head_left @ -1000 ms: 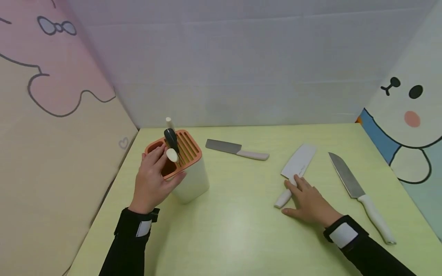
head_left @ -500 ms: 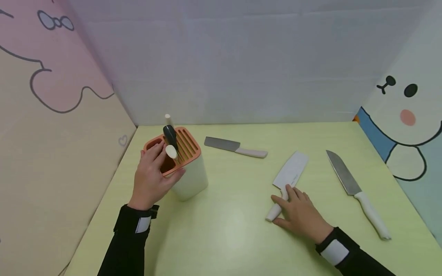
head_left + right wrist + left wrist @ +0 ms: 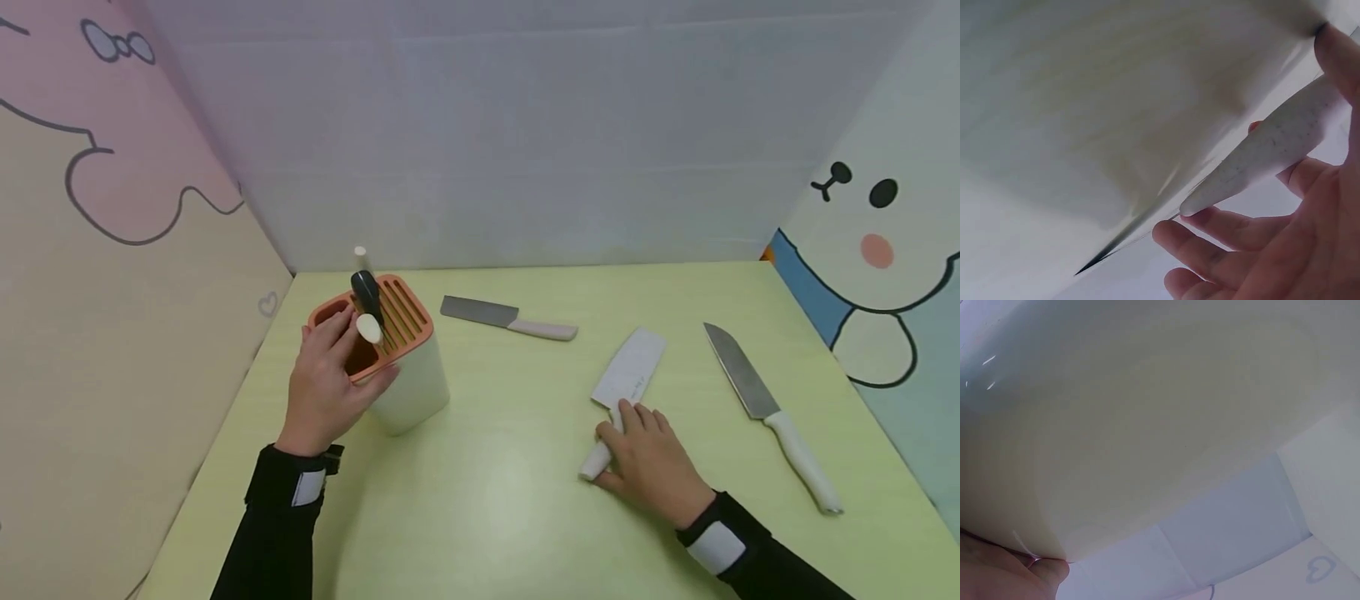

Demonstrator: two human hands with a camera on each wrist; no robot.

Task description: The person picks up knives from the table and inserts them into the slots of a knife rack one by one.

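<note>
In the head view, my left hand (image 3: 322, 390) grips the near-left corner of a white knife block (image 3: 414, 390) with an orange slotted top. Its thumb lies along the front and its fingers reach over the open compartment. A black handle (image 3: 365, 292) and two pale handles rise from the top. My right hand (image 3: 654, 460) holds the white handle of a cleaver (image 3: 632, 365), whose blade lies flat on the table, pointing away. The right wrist view has the handle (image 3: 1260, 153) between thumb and fingers. Mostly the block's pale side (image 3: 1147, 425) fills the left wrist view.
A smaller cleaver (image 3: 480, 312) with a pale handle lies behind, between block and right hand. To the right, a long kitchen knife (image 3: 750, 379) lies with its handle toward me. Walls border the pale yellow table (image 3: 480, 500) at the back and both sides.
The right hand has slid the cleaver a little toward me and to the left, and its thumb has closed in against the handle. The left hand stays on the knife block.
</note>
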